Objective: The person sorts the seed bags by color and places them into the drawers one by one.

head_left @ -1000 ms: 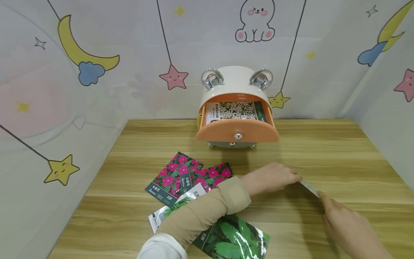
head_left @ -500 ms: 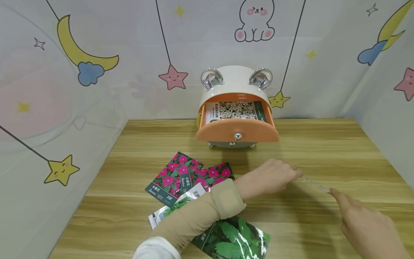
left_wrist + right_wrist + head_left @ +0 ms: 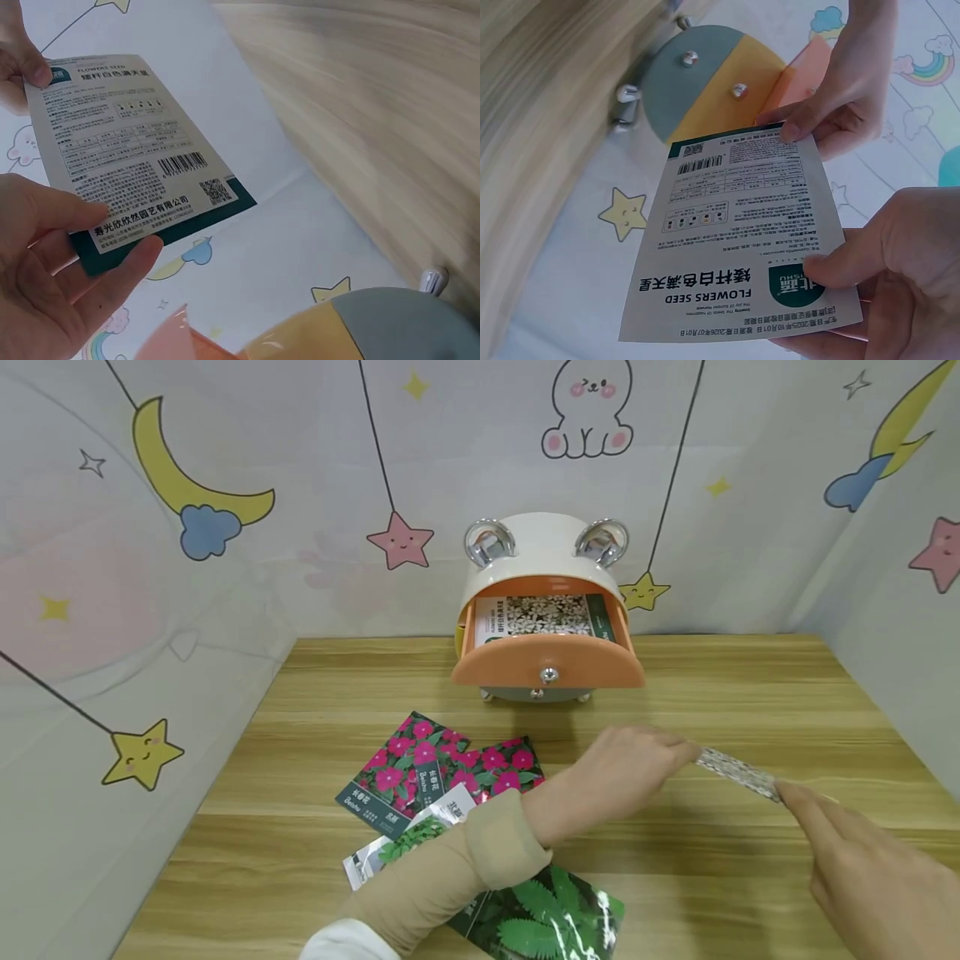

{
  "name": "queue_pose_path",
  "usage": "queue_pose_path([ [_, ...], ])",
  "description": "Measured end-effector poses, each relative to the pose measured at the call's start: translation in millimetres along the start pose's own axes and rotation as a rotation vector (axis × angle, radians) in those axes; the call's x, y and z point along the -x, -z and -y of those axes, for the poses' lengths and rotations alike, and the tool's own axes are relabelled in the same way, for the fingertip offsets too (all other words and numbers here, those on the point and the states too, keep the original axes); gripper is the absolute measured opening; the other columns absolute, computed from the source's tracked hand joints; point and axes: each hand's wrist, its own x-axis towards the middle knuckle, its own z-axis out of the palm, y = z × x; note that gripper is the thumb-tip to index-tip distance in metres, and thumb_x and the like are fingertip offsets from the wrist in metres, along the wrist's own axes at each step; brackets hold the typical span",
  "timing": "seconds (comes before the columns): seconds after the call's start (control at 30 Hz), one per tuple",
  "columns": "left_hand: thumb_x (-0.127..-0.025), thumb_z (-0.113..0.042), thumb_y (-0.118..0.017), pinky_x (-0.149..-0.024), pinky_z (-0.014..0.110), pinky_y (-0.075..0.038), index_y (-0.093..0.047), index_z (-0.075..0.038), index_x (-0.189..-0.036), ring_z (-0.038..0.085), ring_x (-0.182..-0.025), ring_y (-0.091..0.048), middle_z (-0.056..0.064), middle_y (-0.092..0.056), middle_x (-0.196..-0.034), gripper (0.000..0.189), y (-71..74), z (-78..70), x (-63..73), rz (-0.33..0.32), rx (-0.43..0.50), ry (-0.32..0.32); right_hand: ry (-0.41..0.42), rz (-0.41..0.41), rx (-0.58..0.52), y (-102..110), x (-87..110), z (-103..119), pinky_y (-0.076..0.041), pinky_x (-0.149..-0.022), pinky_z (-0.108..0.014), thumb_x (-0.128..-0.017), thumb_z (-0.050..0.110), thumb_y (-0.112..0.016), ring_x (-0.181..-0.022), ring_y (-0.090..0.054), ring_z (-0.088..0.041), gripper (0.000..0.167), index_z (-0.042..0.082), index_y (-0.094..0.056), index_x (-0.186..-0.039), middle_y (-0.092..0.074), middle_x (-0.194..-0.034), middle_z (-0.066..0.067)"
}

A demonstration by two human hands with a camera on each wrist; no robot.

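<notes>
A seed packet (image 3: 738, 772) is held in the air over the right part of the table, seen nearly edge-on with a strip of white flower print showing. My left hand (image 3: 615, 768) pinches its green-banded end between thumb and fingers. At the opposite end my right hand (image 3: 877, 860) pinches it, thumb beside the green logo in the right wrist view. The packet's printed back (image 3: 735, 232), with text, barcode and QR code, faces both wrist cameras. Beneath my left forearm lie green-leaf packets (image 3: 555, 914), partly hidden by the sleeve, and pink-flower packets (image 3: 397, 764).
A small white cabinet (image 3: 551, 539) with chrome ears stands at the back. Its orange drawer (image 3: 510, 668) is pulled out, and a white-flower packet (image 3: 551, 614) lies inside. Cartoon-printed cloth (image 3: 300, 435) hangs behind the wooden table (image 3: 750, 693).
My right hand has moved right, and the left forearm has shifted slightly left. The packet has tilted, so more of its white-flower side shows in the head view than half a second ago.
</notes>
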Motion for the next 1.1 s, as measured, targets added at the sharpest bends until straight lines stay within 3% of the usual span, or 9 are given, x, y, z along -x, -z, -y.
queue_pose_path([
  [0.17, -0.093, -0.009, -0.057, -0.060, 0.009, -0.048, -0.065, -0.024, -0.123, 0.001, -0.104, -0.065, -0.012, -0.069, -0.118, 0.034, 7.0, -1.3, 8.5, -0.083, -0.008, 0.010, 0.100, -0.081, -0.023, 2, -2.5, 0, -0.053, -0.064, -0.054, -0.051, -0.010, -0.062, -0.088, -0.064, -0.048, 0.078, -0.004, -0.051, -0.129, -0.064, -0.113, -0.030],
  [0.3, -0.094, -0.009, -0.056, -0.062, 0.008, -0.049, -0.063, -0.021, -0.126, 0.001, -0.108, -0.064, -0.010, -0.068, -0.120, 0.034, 16.3, -1.3, 16.6, -0.108, 0.012, 0.007, 0.172, -0.103, -0.065, 5, -4.7, -2, -0.051, -0.071, -0.056, -0.051, -0.010, -0.058, -0.089, -0.063, -0.049, 0.079, -0.010, -0.047, -0.130, -0.062, -0.115, -0.032],
  [0.43, -0.092, -0.006, -0.058, -0.062, 0.008, -0.049, -0.061, -0.019, -0.129, 0.003, -0.112, -0.063, -0.008, -0.066, -0.124, 0.039, 26.5, -2.0, 24.7, -0.104, 0.045, 0.012, 0.213, -0.219, -0.108, 10, -7.9, 0, -0.050, -0.078, -0.045, -0.082, 0.006, -0.035, -0.087, -0.063, -0.045, 0.053, -0.009, -0.050, -0.131, -0.063, -0.115, -0.030],
  [0.53, -0.091, -0.004, -0.059, -0.063, 0.009, -0.050, -0.059, -0.018, -0.131, 0.005, -0.114, -0.062, -0.007, -0.065, -0.126, 0.043, 33.7, -2.9, 30.7, -0.112, 0.054, 0.019, 0.244, -0.362, -0.167, 13, -12.5, 6, -0.043, -0.104, -0.024, -0.091, 0.020, -0.016, -0.123, -0.057, -0.028, 0.061, -0.007, -0.056, -0.127, -0.064, -0.111, -0.030],
  [0.63, -0.091, -0.005, -0.058, -0.074, 0.012, -0.054, -0.059, -0.019, -0.131, 0.006, -0.116, -0.061, -0.007, -0.065, -0.127, 0.042, 40.3, -4.0, 37.3, -0.143, 0.045, 0.019, 0.303, -0.515, -0.246, 15, -20.1, 12, -0.019, -0.113, -0.006, -0.092, 0.011, -0.023, -0.138, -0.036, 0.001, 0.051, -0.009, -0.061, -0.119, -0.065, -0.103, -0.032],
  [0.67, -0.091, -0.005, -0.059, -0.079, 0.014, -0.054, -0.058, -0.019, -0.131, 0.006, -0.118, -0.061, -0.007, -0.065, -0.127, 0.042, 42.3, -4.3, 39.6, -0.153, 0.048, 0.019, 0.320, -0.550, -0.264, 16, -22.1, 14, -0.021, -0.113, -0.007, -0.091, 0.009, -0.025, -0.137, -0.028, 0.010, 0.049, -0.010, -0.062, -0.117, -0.065, -0.101, -0.033],
  [0.83, -0.093, -0.009, -0.057, -0.099, 0.019, -0.048, -0.060, -0.018, -0.130, 0.007, -0.121, -0.059, -0.005, -0.065, -0.127, 0.038, 52.0, -5.5, 50.1, -0.237, 0.031, 0.013, 0.380, -0.697, -0.312, 17, -29.4, 18, -0.030, -0.112, -0.012, -0.089, 0.004, -0.030, -0.133, -0.046, -0.004, 0.043, -0.010, -0.065, -0.111, -0.067, -0.098, -0.031],
  [1.0, -0.095, -0.017, -0.057, -0.100, 0.019, -0.047, -0.066, -0.014, -0.121, 0.010, -0.116, -0.064, -0.002, -0.070, -0.118, 0.028, 57.3, -7.8, 57.3, -0.391, 0.017, -0.005, 0.398, -0.822, -0.357, 10, -34.1, 14, -0.039, -0.108, -0.018, -0.092, 0.005, -0.038, -0.115, -0.064, -0.025, 0.037, -0.008, -0.069, -0.106, -0.070, -0.099, -0.028],
  [1.1, -0.097, -0.023, -0.055, -0.101, 0.019, -0.047, -0.068, -0.014, -0.118, 0.009, -0.113, -0.065, -0.002, -0.071, -0.115, 0.026, 61.0, -9.7, 62.1, -0.450, -0.008, -0.011, 0.400, -0.851, -0.382, 12, -35.8, 15, -0.042, -0.107, -0.020, -0.093, 0.004, -0.040, -0.113, -0.066, -0.027, 0.034, -0.008, -0.070, -0.103, -0.070, -0.098, -0.028],
])
